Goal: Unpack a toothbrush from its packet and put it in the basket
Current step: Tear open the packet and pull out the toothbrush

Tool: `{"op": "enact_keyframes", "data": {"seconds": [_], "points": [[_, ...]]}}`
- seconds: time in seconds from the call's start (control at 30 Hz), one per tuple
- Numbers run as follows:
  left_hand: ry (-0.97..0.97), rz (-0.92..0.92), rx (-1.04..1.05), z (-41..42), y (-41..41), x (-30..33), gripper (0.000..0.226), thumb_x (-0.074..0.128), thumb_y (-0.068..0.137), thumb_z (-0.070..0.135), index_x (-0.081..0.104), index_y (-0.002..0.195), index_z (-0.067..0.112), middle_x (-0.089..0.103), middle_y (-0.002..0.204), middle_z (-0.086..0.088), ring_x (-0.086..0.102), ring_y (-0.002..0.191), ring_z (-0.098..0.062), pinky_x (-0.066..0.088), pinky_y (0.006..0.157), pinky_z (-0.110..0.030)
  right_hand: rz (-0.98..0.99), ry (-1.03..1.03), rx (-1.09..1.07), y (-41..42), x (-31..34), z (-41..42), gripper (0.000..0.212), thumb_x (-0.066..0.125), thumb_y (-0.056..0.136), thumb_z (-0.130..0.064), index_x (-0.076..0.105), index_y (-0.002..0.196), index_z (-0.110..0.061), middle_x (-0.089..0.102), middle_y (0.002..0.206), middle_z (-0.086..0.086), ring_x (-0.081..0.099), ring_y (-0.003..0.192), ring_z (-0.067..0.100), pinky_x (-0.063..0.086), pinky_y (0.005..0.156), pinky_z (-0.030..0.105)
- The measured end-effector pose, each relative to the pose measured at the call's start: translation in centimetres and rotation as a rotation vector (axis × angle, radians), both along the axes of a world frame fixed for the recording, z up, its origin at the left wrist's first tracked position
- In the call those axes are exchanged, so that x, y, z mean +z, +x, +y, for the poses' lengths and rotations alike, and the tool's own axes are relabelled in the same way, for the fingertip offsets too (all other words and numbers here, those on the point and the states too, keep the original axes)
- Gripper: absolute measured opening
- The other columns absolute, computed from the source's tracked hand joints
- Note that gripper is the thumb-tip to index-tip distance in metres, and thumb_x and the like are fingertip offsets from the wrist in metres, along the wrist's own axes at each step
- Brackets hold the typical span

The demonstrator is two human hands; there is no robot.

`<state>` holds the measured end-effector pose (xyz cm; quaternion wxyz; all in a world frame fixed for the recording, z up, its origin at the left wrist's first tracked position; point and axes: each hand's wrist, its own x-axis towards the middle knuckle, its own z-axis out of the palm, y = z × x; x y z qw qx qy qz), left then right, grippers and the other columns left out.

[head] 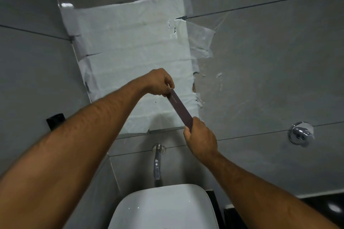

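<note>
Both hands hold a long, dark packet above the white basin, its long axis slanting from upper left to lower right. Left hand pinches the upper end; right hand grips the lower. Nothing shows in the basin.

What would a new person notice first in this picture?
Two bare arms reach forward; the left hand and the right hand pinch opposite ends of a slim dark packet, held slanted in mid-air. Behind it, white paper is taped over the grey wall. Below, a tap hangs over a white sink.
</note>
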<state>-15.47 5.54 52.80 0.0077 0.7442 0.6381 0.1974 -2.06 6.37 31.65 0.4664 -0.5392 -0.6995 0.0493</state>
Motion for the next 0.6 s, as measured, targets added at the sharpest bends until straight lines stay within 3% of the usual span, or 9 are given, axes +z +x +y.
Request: {"op": "enact_keyframes", "data": {"seconds": [0.23, 0.33, 0.4, 0.47, 0.6], "points": [[0.099, -0.055, 0.039, 0.0, 0.1, -0.6, 0.014, 0.064, 0.081, 0.005, 0.075, 0.088, 0.011, 0.074, 0.077, -0.006, 0.069, 0.06, -0.01, 0.049, 0.045, -0.017, -0.026, 0.007, 0.018, 0.7, 0.7, -0.3, 0.041, 0.054, 0.095, -0.042, 0.049, 0.124, -0.013, 0.065, 0.112, 0.009, 0.068, 0.095, 0.025, 0.056, 0.079, 0.032], [0.117, -0.319, 0.038, -0.2, -0.5, -1.0, 0.02, 0.057, 0.08, -0.005, 0.073, 0.085, 0.005, 0.073, 0.08, -0.013, 0.072, 0.063, -0.018, 0.062, 0.06, -0.031, -0.04, -0.014, 0.041, 1.4, 1.3, -0.3, 0.039, 0.055, 0.095, -0.04, 0.049, 0.124, -0.014, 0.064, 0.113, 0.008, 0.067, 0.095, 0.025, 0.057, 0.083, 0.035], [0.111, -0.498, 0.088, -0.1, -0.9, -1.9, 0.018, 0.053, 0.082, -0.004, 0.07, 0.081, 0.003, 0.072, 0.081, -0.014, 0.073, 0.068, -0.022, 0.062, 0.062, -0.036, -0.11, 0.016, 0.053, 2.1, 1.9, -0.1, 0.034, 0.056, 0.095, -0.038, 0.051, 0.118, -0.014, 0.065, 0.105, 0.008, 0.066, 0.087, 0.024, 0.055, 0.073, 0.033], [0.099, -0.739, 0.183, -0.1, -1.3, -3.4, 0.015, 0.048, 0.083, 0.001, 0.063, 0.08, 0.002, 0.07, 0.081, -0.015, 0.071, 0.068, -0.025, 0.061, 0.056, -0.035, -0.241, 0.058, 0.055, 2.9, 3.2, 0.2, 0.025, 0.057, 0.093, -0.035, 0.054, 0.108, -0.015, 0.066, 0.096, 0.008, 0.064, 0.078, 0.025, 0.047, 0.065, 0.032], [0.025, -1.242, 0.324, -0.4, -2.4, -7.9, 0.013, 0.041, 0.087, 0.015, 0.052, 0.088, 0.008, 0.06, 0.084, -0.012, 0.065, 0.073, -0.024, 0.057, 0.044, -0.034, -0.582, 0.089, 0.033, 3.9, 8.4, 0.1, 0.019, 0.056, 0.088, -0.029, 0.057, 0.103, -0.018, 0.064, 0.094, 0.007, 0.063, 0.081, 0.029, 0.051, 0.068, 0.038]]}}
